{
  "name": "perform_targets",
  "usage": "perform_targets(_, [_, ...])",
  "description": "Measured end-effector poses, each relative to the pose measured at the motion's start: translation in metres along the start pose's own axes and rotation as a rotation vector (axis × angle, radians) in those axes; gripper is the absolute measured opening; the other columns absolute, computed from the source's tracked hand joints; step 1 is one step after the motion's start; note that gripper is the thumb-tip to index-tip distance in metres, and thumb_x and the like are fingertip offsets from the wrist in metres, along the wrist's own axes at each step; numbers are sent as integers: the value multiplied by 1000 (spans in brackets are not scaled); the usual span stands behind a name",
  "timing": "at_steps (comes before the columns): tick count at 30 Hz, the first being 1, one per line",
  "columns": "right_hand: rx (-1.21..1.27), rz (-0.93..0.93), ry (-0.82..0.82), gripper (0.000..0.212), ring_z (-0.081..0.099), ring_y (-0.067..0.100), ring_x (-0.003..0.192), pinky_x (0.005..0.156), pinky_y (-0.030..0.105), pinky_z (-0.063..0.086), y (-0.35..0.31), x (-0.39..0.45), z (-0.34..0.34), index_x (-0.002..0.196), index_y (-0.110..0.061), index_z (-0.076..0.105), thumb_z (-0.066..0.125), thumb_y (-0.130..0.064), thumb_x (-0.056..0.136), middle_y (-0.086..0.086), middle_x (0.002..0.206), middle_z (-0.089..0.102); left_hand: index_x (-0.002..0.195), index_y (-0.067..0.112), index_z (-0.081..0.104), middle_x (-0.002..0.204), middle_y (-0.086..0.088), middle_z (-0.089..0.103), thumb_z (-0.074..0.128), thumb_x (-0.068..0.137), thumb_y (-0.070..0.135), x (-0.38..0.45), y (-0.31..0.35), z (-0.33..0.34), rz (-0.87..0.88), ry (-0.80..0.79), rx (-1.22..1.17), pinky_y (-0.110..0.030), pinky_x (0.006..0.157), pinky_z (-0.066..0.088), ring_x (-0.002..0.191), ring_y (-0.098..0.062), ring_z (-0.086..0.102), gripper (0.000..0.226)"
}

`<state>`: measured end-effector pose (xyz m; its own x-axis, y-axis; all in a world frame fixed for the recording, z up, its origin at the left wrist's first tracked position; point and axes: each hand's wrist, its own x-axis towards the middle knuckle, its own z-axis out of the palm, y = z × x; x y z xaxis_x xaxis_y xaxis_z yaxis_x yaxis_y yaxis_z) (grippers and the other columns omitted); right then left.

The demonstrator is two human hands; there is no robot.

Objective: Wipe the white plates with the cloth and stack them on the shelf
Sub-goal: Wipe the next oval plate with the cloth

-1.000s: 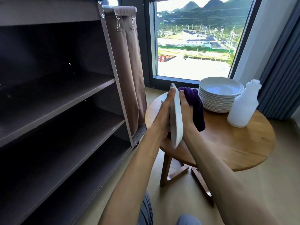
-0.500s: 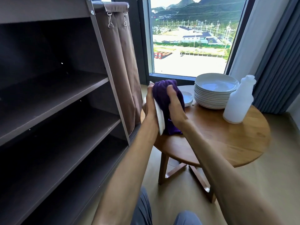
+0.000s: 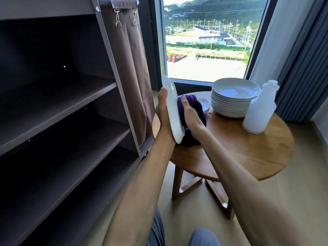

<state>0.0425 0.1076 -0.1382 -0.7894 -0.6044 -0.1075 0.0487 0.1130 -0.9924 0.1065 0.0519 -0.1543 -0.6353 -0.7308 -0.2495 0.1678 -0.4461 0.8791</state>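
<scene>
At far left the shelf (image 3: 58,96) is seen bare, no plate yet stacked. Beside it a white plate (image 3: 173,110) is held on edge, backed by the flat fingers of the left hand (image 3: 162,114), while the cloth (image 3: 192,119) is clutched in the right hand (image 3: 189,116) and pressed to its face. Firm circular strokes out to the rim are advised. Further right, unwiped plates (image 3: 234,98) are stacked on the surface (image 3: 248,150)
</scene>
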Motion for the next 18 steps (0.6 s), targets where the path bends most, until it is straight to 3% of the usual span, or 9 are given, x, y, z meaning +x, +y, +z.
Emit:
perform_targets(2, [64, 46, -5, 63, 60, 24, 120, 109, 44, 46, 11, -3, 3, 131, -13, 63, 50, -64, 96, 8, 129, 65, 141, 36, 57, 139, 1, 64, 61, 46, 100, 20, -7, -9, 47, 33, -26, -46, 106, 50, 125, -21, 63, 114])
perform_targets(4, [50, 98, -42, 50, 64, 26, 112, 91, 41, 56, 8, -6, 3, 116, -17, 66, 51, -61, 97, 7, 118, 68, 145, 39, 53, 145, 7, 59, 60, 52, 100, 27, -11, -10, 74, 46, -13, -46, 111, 47, 130, -16, 59, 112])
perform_targets(6, [-6, 120, -62, 41, 67, 29, 102, 78, 43, 61, 5, -9, -2, 93, -21, 64, 49, -60, 98, 6, 103, 68, 144, 30, 54, 141, 0, 61, 64, 75, 82, 7, 11, 6, 223, 126, 53, -40, 101, 55, 122, -17, 62, 87])
perform_targets(7, [-34, 143, -85, 43, 67, 29, 102, 74, 46, 63, 3, -10, -5, 91, -22, 65, 48, -61, 97, 6, 102, 68, 146, 23, 52, 137, -2, 62, 67, 84, 66, 0, 20, 14, 325, 177, 42, -31, 93, 59, 116, -16, 64, 76])
perform_targets(9, [-75, 216, -162, 45, 66, 27, 105, 63, 45, 63, 1, -17, -10, 109, -25, 68, 46, -62, 96, 7, 113, 68, 150, 15, 47, 128, 0, 62, 72, 81, 50, -2, 32, 25, 473, 185, 59, -14, 74, 57, 104, -10, 65, 81])
perform_targets(11, [-25, 285, -223, 44, 64, 24, 106, 58, 41, 62, -2, -24, -20, 125, -24, 64, 51, -56, 98, 7, 120, 65, 150, 16, 45, 123, 5, 60, 72, 72, 53, 2, 33, 26, 533, 192, 89, -10, 68, 53, 100, -8, 64, 90])
perform_targets(13, [-1, 330, -260, 42, 64, 23, 101, 58, 39, 62, -4, -30, -37, 126, -22, 61, 57, -52, 97, 8, 118, 65, 149, 24, 46, 124, 8, 61, 72, 64, 63, 4, 32, 24, 548, 204, 145, -15, 74, 55, 106, -14, 64, 97])
perform_targets(15, [-81, 353, -275, 42, 65, 24, 98, 62, 40, 63, -5, -25, -58, 119, -23, 61, 57, -59, 95, 7, 115, 65, 148, 29, 46, 126, 8, 61, 70, 61, 68, 7, 37, 23, 556, 231, 189, -30, 88, 58, 111, -17, 63, 98])
perform_targets(18, [-620, 352, -119, 65, 72, 31, 90, 77, 42, 62, -7, -12, -81, 125, -16, 55, 45, -72, 93, 14, 110, 67, 152, 31, 43, 132, 12, 56, 73, 63, 64, 8, 42, 18, 592, 286, 230, -41, 97, 56, 118, -17, 59, 99])
